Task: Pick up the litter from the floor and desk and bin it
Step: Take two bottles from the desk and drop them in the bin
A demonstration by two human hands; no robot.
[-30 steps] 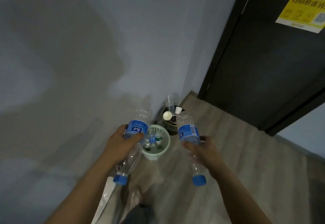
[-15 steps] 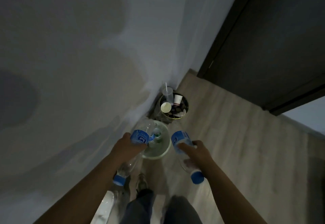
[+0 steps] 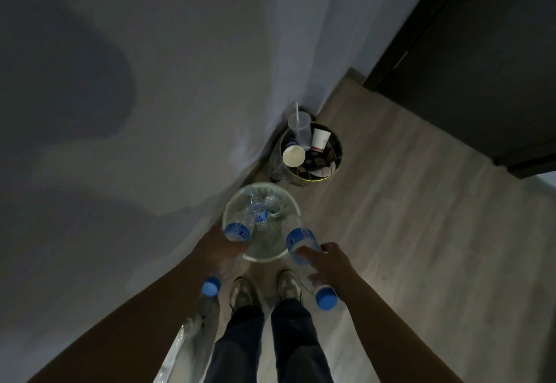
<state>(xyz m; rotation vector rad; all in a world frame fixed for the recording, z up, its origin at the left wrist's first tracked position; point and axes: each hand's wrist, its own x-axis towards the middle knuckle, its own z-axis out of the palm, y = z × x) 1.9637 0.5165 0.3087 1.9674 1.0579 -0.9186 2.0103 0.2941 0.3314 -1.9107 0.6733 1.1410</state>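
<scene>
I stand right over a pale green basket bin (image 3: 293, 205) on the floor, with several plastic bottles inside it. My left hand (image 3: 218, 247) grips a clear bottle with a blue label (image 3: 237, 230) and blue cap, its base over the bin's left rim. My right hand (image 3: 326, 260) grips a second blue-labelled bottle (image 3: 301, 242) at the bin's right rim, cap pointing back toward me. Both bottles tilt base-first toward the bin.
A dark round bin (image 3: 337, 169) full of paper cups and a straw cup sits in the corner behind the green one. A grey wall runs along the left, a dark door (image 3: 481, 66) at the right. My shoes (image 3: 264, 288) touch the bin's near side. A plastic bag (image 3: 186, 343) lies by the wall.
I have stepped closer and looked further down, so the bin now lies directly below. Both hands lowered the bottles to the rim of the green bin.
</scene>
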